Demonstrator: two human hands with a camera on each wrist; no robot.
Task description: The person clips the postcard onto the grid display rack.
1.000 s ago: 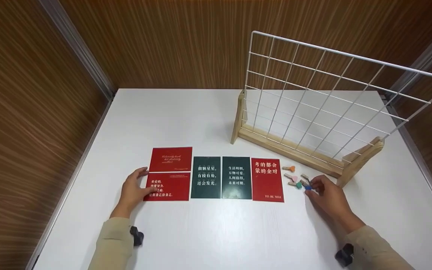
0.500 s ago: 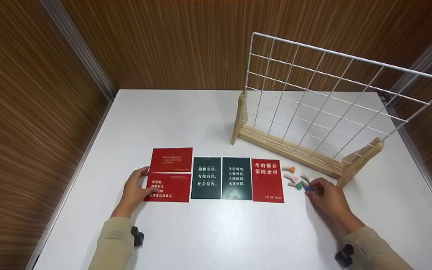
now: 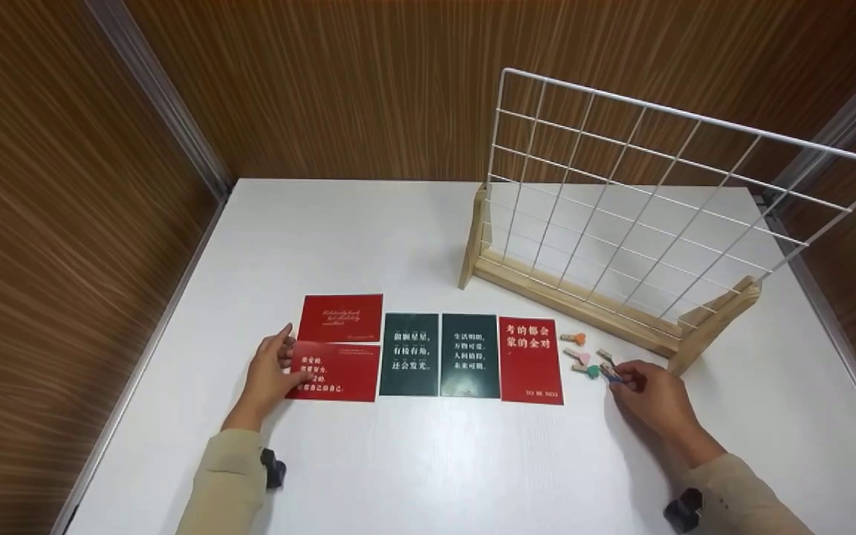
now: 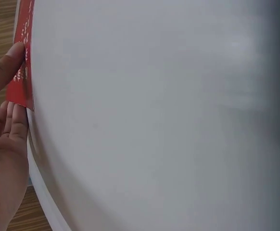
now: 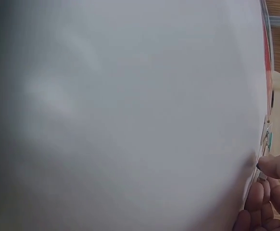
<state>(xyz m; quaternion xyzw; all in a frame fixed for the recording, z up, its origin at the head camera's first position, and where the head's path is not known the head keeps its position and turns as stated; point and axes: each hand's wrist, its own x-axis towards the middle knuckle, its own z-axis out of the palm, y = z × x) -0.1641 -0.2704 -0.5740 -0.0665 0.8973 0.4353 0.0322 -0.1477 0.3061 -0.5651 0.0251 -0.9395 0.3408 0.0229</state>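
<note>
My left hand (image 3: 268, 379) is at the left end of the lower red card (image 3: 346, 386). Its thumb lies over the printed face and its fingertips meet the card's short edge, as the left wrist view shows. My right hand (image 3: 655, 394) pinches a small wooden clothespin with a blue decoration (image 3: 612, 375) between thumb and index finger, low over the table. Close by lie wooden clothespins with an orange heart (image 3: 580, 339), a pink heart (image 3: 582, 358) and a green heart (image 3: 591, 370). Another clothespin (image 3: 605, 353) lies beside them, partly hidden.
Another red card (image 3: 339, 301) lies above the lower one. Two dark green cards (image 3: 409, 383) (image 3: 469, 383) and an upright red card (image 3: 532, 371) continue the row on the white table (image 3: 428, 468). A white wire grid (image 3: 643, 148) in a wooden stand (image 3: 573, 295) rises behind the clothespins.
The left index finger has lifted slightly off the card's corner. The right hand has shifted a little, tilting the blue clothespin. The head view has moved slightly.
</note>
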